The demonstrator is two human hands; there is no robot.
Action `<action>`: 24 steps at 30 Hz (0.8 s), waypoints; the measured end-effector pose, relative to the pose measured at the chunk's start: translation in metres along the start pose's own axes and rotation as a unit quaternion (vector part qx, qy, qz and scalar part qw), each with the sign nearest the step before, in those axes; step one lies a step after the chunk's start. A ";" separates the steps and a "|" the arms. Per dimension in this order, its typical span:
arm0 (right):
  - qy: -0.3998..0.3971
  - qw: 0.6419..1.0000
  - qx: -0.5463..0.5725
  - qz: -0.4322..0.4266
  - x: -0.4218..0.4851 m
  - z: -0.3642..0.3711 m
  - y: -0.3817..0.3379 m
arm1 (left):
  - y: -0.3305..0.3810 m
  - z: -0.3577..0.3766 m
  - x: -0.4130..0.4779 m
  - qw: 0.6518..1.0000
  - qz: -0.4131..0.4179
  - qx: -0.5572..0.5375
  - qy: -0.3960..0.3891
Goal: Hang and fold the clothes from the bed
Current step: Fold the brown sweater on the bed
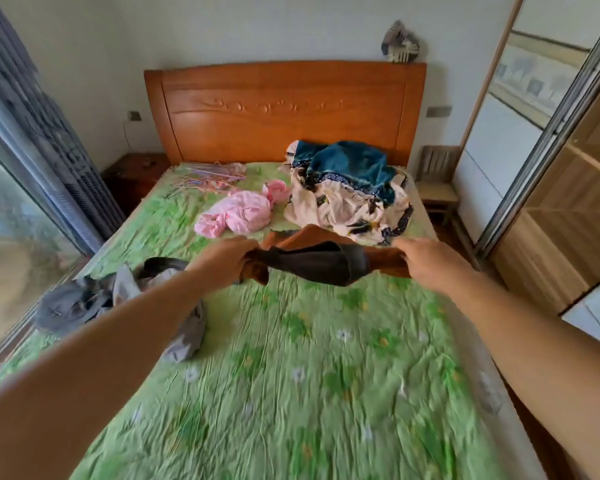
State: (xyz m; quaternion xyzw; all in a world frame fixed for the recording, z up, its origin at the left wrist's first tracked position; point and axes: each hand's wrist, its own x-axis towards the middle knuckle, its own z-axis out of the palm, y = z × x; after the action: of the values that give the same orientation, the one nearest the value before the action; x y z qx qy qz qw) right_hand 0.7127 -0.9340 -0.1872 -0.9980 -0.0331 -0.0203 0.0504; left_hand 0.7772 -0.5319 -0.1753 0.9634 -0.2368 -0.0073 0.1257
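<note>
I hold a brown garment with a dark grey inner band (321, 263) stretched above the green floral bedsheet (291, 375), my left hand (227, 259) and right hand (426, 258) each gripping one end. Beyond it lie a crumpled pink garment (238, 211) and a teal-and-white patterned heap (350, 188); grey clothes (84, 303) sit left.

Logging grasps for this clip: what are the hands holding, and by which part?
A brown and dark garment, stretched over the bed: the left hand grips its left end, the right hand its right end.
</note>
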 end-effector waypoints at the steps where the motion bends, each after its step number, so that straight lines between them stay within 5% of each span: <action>1: -0.045 0.999 -0.015 -0.001 -0.014 0.030 -0.002 | -0.005 0.032 -0.015 0.999 0.002 -0.003 -0.038; 9: -0.309 0.948 -0.073 0.006 -0.150 0.232 -0.017 | -0.018 0.261 -0.140 0.980 -0.005 -0.005 -0.200; 17: -0.383 0.912 -0.133 -0.068 -0.237 0.354 -0.046 | -0.003 0.386 -0.220 0.926 0.072 0.131 -0.347; 24: -0.505 0.843 -0.151 -0.105 -0.301 0.433 -0.064 | -0.005 0.460 -0.285 0.856 0.069 0.122 -0.498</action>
State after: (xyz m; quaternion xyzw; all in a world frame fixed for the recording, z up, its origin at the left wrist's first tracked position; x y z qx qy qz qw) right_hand 0.4240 -0.8453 -0.6245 -0.8559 -0.1549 0.4767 -0.1274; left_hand 0.4927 -0.5069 -0.6345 0.8201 -0.3325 -0.4481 -0.1270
